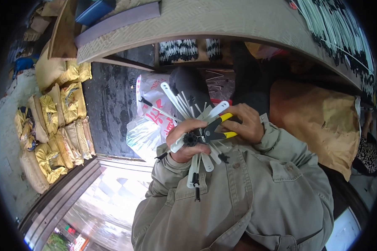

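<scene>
My left hand [184, 129] is wrapped round a bundle of thin white plastic sticks [171, 97] that fan out in all directions. Some sticks end in small black tips; others have flat white ends with holes. My right hand [249, 123] grips pliers [214, 126] with black and yellow handles, which stand spread apart. The jaws meet the middle of the bundle, beside a dark round cluster [191, 139] within my left hand. What exactly lies between the jaws is too small to make out.
A curved worktable [222, 19] spans the far side, with many white black-tipped sticks [335, 33] at its right. Plastic bags [151, 94] lie left of my legs. Gold and brown packages [50, 146] are stacked at far left; a large brown paper sack [314, 121] is right.
</scene>
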### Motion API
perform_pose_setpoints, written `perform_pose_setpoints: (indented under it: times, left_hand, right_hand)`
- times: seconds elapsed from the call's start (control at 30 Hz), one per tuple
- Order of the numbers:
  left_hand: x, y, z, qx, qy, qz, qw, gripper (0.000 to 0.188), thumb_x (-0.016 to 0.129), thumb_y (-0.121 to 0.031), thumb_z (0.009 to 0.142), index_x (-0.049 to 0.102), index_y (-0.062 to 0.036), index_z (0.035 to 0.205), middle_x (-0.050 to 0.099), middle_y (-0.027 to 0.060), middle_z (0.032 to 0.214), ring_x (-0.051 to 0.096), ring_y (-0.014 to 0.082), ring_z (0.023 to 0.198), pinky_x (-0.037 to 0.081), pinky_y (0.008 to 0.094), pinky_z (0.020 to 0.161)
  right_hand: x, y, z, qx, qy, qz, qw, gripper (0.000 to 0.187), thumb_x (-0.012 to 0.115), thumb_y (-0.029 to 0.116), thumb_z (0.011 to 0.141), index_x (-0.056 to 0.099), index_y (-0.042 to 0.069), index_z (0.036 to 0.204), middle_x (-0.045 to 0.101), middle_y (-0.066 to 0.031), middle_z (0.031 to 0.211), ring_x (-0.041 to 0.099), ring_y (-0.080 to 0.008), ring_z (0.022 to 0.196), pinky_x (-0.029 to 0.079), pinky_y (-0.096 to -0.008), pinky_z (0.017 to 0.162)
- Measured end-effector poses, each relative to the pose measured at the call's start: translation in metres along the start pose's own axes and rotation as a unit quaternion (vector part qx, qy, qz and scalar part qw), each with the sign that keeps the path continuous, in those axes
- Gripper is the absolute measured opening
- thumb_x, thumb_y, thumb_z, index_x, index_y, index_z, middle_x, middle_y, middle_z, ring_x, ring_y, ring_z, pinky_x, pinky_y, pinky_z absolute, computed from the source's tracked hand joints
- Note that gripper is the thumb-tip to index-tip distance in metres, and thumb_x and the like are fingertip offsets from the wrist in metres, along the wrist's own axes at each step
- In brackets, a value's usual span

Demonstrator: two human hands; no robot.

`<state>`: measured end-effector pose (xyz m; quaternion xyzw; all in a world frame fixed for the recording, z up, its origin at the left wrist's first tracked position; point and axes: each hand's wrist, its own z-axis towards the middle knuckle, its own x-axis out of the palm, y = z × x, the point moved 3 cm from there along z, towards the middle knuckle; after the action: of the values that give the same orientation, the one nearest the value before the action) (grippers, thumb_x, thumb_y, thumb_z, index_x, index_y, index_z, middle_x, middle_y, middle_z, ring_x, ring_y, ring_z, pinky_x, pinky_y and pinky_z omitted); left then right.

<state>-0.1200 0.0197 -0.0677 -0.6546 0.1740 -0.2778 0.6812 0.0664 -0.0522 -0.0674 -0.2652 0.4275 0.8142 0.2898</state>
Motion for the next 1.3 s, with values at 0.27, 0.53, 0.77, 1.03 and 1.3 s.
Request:
perform_pose_setpoints:
  times: [0.27, 0.53, 0.77, 1.03, 1.3]
  left_hand:
    - [0.0, -0.011, 0.008, 0.045, 0.103, 0.034, 0.993, 0.069, 0.086, -0.034, 0.05, 0.06, 0.003, 0.103, 0.062, 0.011, 0.08, 0.059, 0.0173, 0.068, 0.044, 0.0277, 0.06]
    - [0.0, -0.012, 0.007, 0.063, 0.1, -0.004, 0.993, 0.057, 0.084, -0.021, 0.056, 0.06, -0.0037, 0.104, 0.061, 0.0094, 0.075, 0.06, 0.0197, 0.064, 0.042, 0.0286, 0.055]
    - [-0.002, -0.009, 0.001, 0.015, 0.062, -0.029, 0.998, 0.062, 0.084, -0.026, 0.057, 0.058, -0.001, 0.107, 0.06, 0.0088, 0.083, 0.058, 0.0172, 0.07, 0.043, 0.028, 0.061]
    - [-0.002, -0.007, 0.011, 0.02, 0.116, -0.019, 0.993, 0.058, 0.075, -0.036, 0.07, 0.056, -0.0001, 0.112, 0.059, 0.0113, 0.089, 0.057, 0.02, 0.075, 0.042, 0.0291, 0.067]
    - [-0.02, 0.039, -0.008, 0.067, 0.083, -0.009, 0.994, 0.047, 0.069, -0.027, 0.074, 0.057, 0.0029, 0.108, 0.06, 0.0182, 0.1, 0.058, 0.0278, 0.093, 0.044, 0.0376, 0.082]
  right_hand:
    - [-0.054, 0.0, 0.026, -0.121, 0.197, -0.063, 0.971, 0.03, 0.066, 0.013, 0.066, 0.06, 0.002, 0.094, 0.053, -0.0166, 0.098, 0.057, -0.023, 0.071, 0.046, -0.0317, 0.058]
    - [-0.058, 0.001, 0.035, -0.191, 0.182, -0.143, 0.954, 0.024, 0.065, 0.015, 0.073, 0.058, 0.005, 0.094, 0.05, -0.0181, 0.104, 0.058, -0.0243, 0.075, 0.047, -0.0309, 0.059]
    - [-0.058, -0.001, 0.042, -0.163, 0.202, -0.126, 0.958, 0.024, 0.065, 0.015, 0.069, 0.057, 0.006, 0.09, 0.05, -0.0153, 0.102, 0.056, -0.0223, 0.072, 0.046, -0.0298, 0.059]
    - [-0.066, -0.007, 0.043, -0.141, 0.216, -0.138, 0.956, 0.025, 0.065, 0.018, 0.065, 0.058, 0.007, 0.086, 0.052, -0.0132, 0.098, 0.055, -0.0213, 0.071, 0.044, -0.0308, 0.057]
    - [-0.058, -0.021, 0.024, -0.095, 0.181, 0.009, 0.979, 0.021, 0.058, 0.018, 0.075, 0.058, 0.009, 0.094, 0.055, -0.012, 0.097, 0.058, -0.0265, 0.084, 0.048, -0.0361, 0.067]
